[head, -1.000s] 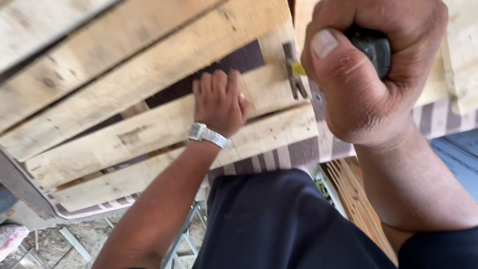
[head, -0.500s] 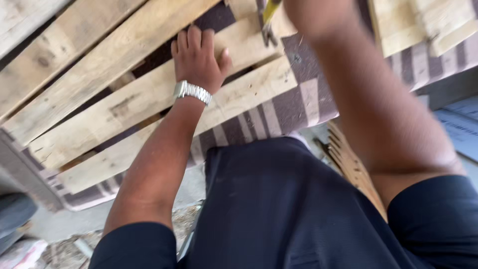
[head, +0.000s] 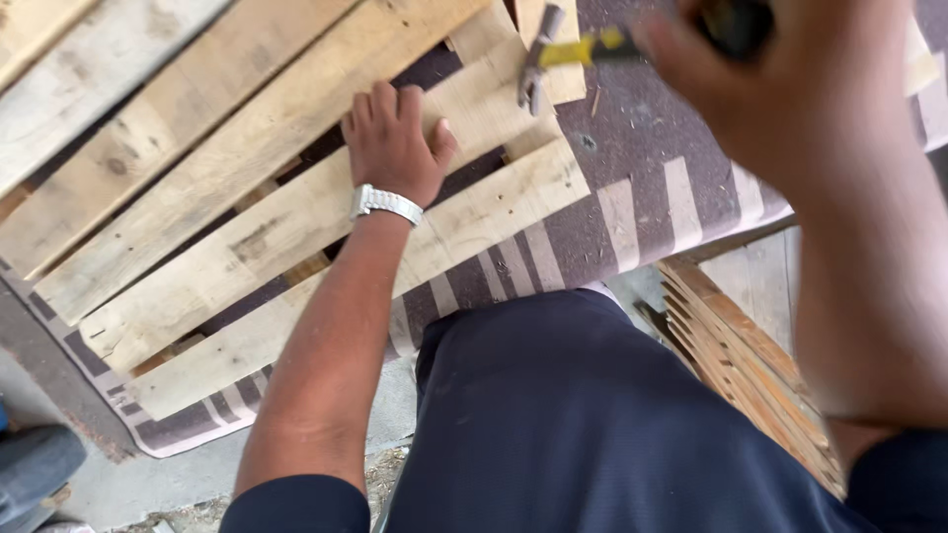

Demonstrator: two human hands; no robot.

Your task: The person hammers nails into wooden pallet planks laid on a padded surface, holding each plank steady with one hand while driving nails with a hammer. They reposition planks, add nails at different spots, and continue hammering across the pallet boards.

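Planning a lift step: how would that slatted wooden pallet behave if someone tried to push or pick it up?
The pallet looks stiff: thick rough boards fixed side by side. Probably heavy and awkward, since it runs past the frame edge. It may slide poorly on the striped cloth beneath; the left hand presses flat on it while the right hand grips a hammer.

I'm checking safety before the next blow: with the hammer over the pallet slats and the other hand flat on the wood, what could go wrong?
1. The left hand presses flat on a slat close to the hammer head; a glancing blow might catch its fingers.
2. The right hand is blurred and near the camera, so aim may be rough.
3. The pallet lies on a striped rug near the surface's edge; it may shift.
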